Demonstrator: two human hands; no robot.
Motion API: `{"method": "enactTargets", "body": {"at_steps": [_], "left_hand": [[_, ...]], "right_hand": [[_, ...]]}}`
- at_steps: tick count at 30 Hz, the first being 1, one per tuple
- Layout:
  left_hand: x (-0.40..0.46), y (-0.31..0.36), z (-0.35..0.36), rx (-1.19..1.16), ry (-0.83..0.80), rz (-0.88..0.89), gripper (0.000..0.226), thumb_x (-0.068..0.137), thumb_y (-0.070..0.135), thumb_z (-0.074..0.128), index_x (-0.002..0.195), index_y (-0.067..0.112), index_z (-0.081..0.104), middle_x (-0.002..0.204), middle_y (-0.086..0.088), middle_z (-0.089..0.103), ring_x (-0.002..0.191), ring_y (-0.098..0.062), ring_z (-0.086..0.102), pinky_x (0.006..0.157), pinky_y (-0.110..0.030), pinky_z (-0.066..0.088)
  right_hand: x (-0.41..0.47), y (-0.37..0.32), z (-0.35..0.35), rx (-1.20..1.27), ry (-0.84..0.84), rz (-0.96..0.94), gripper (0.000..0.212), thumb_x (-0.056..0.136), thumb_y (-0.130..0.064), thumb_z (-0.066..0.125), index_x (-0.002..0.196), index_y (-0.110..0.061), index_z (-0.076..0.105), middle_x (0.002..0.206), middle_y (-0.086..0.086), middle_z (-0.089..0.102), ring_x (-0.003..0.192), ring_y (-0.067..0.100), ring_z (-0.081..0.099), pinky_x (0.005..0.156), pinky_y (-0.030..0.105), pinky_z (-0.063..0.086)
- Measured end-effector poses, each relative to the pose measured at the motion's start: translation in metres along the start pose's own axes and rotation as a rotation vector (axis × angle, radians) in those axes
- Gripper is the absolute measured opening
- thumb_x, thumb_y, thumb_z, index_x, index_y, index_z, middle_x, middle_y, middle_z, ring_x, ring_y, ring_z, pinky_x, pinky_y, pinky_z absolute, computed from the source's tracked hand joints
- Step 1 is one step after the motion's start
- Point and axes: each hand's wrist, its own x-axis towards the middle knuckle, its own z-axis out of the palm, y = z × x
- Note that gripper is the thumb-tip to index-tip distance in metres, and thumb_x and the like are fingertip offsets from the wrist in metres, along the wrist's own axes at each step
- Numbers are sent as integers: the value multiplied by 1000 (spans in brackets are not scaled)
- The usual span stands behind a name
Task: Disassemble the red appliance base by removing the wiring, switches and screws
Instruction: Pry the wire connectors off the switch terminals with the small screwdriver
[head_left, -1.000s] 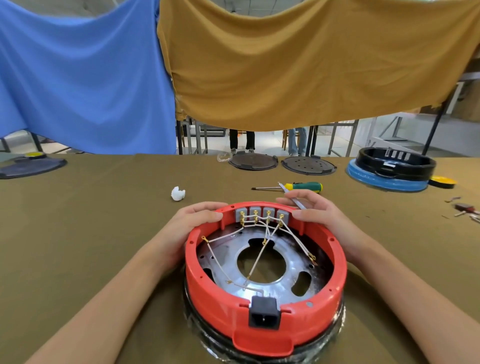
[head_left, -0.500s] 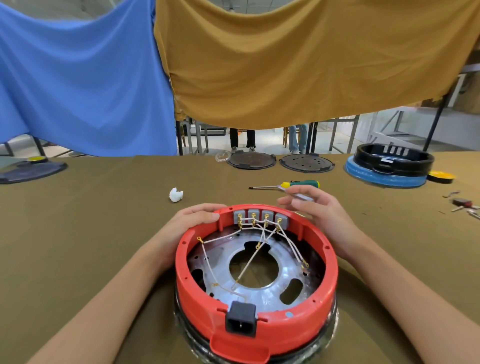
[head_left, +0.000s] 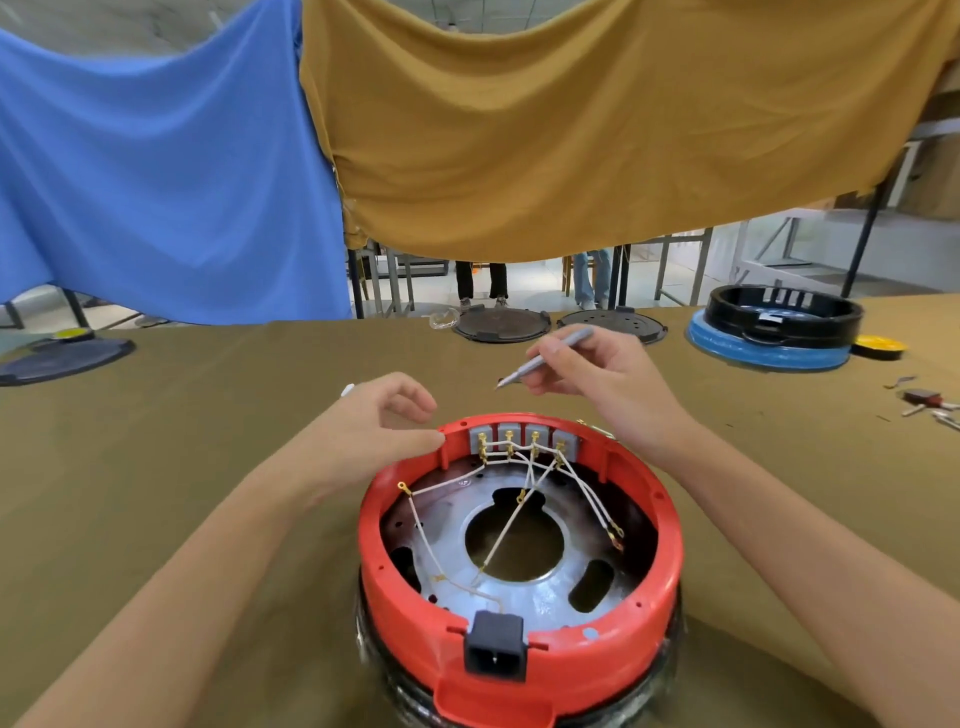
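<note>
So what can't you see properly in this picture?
- Head view: the far side of the red base is hidden behind its own rim.
- The white lump is mostly hidden behind the left hand.
- The small parts at the right edge are too small to identify.

A workshop: a long cloth-covered tabletop (head_left: 156, 467) strewn with dismantled appliance parts (head_left: 774, 332), blue and mustard sheets (head_left: 571, 130) hung as dividers, metal frames (head_left: 685, 260) behind.

Red round base (head_left: 519, 660) upside down on the table, open side up. Four grey switches (head_left: 522, 439) along its far wall, white wires (head_left: 511, 525) still attached. Black socket (head_left: 493, 644) at its near rim.
</note>
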Motion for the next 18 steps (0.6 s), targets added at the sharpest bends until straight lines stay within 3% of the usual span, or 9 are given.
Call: {"method": "enactTargets", "body": {"at_steps": [2, 4, 10, 18], "left_hand": [[7, 14, 10, 167, -19, 74, 23, 79, 29, 78, 92, 34, 60, 108, 8, 63, 95, -8, 66, 84, -31, 53], [11, 20, 24, 226, -31, 120, 24, 76, 25, 77, 88, 31, 57, 103, 3, 62, 91, -11, 65, 85, -33, 53], [11, 7, 35, 183, -9, 131, 25, 76, 21, 71, 86, 26, 49, 69, 4, 64, 55, -4, 51, 58, -23, 45], [11, 13, 37, 303, 2, 160, 25, 80, 29, 72, 85, 28, 47, 73, 7, 62, 61, -4, 52, 65, -28, 47]], "right_hand": [[15, -6, 9, -50, -63, 5, 26, 101, -16, 56, 99, 8, 66, 86, 17, 73, 78, 24, 71, 80, 37, 61], [25, -5, 19, -72, -100, 22, 29, 101, -17, 55, 97, 10, 63, 78, 13, 71, 72, 22, 70, 77, 37, 62], [24, 14, 22, -133, -222, 59, 26, 102, -22, 54, 88, -3, 63, 72, 4, 70, 66, 16, 68, 65, 25, 57], [22, 17, 18, -112, -227, 48, 22, 102, -20, 54, 88, -4, 61, 69, 0, 67, 63, 11, 64, 62, 21, 52]]}}
